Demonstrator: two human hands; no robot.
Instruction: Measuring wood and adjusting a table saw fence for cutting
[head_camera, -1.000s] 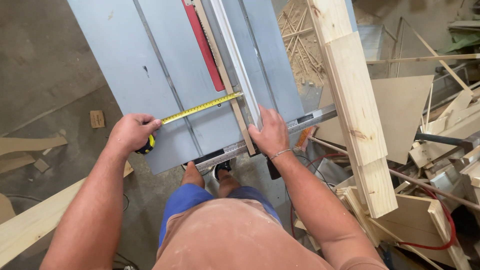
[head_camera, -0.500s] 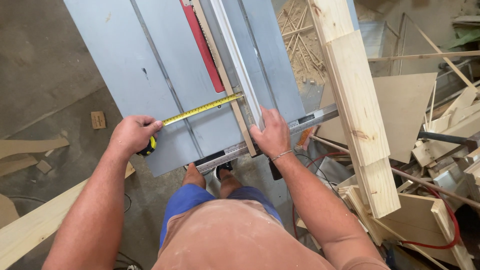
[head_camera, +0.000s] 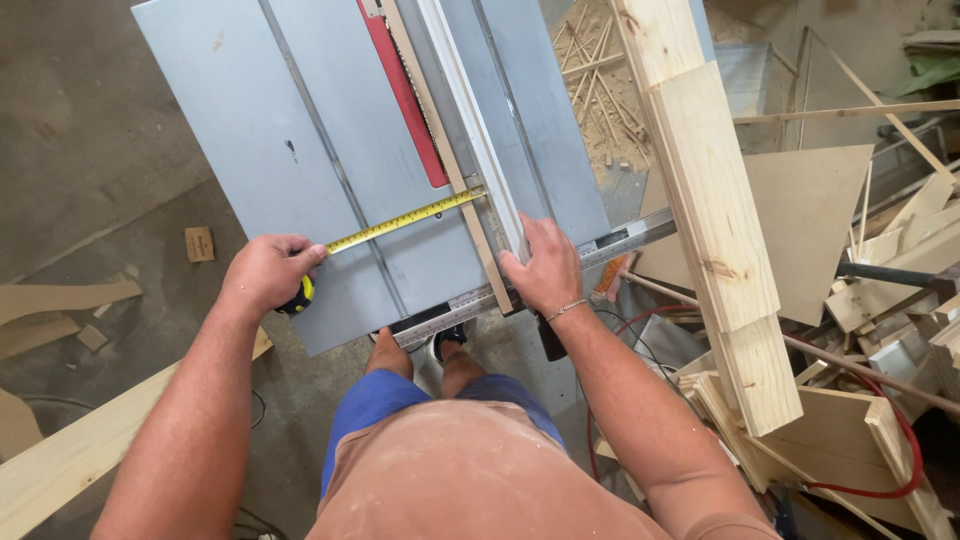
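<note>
My left hand (head_camera: 265, 272) grips a yellow tape measure (head_camera: 299, 294) at the near left edge of a grey table saw top (head_camera: 250, 150). Its yellow blade (head_camera: 405, 221) runs right across the top to a thin wooden strip (head_camera: 450, 170) that lies along the saw. A red insert (head_camera: 408, 95) with the saw blade sits just left of that strip. My right hand (head_camera: 540, 268) rests flat on the near end of the white rip fence (head_camera: 470, 110), fingers spread over the front rail (head_camera: 560, 265).
Stacked pale wooden planks (head_camera: 715, 200) lean past the saw's right side. Plywood offcuts (head_camera: 800, 220) and scrap sticks pile up at the right, with a red cable (head_camera: 900, 440). A long board (head_camera: 60, 460) lies on the concrete floor at lower left, near small wood scraps (head_camera: 199, 243).
Both hands stay in place on the tape and the fence. The view has shifted slightly; the tape blade still spans from my left hand to the strip.
</note>
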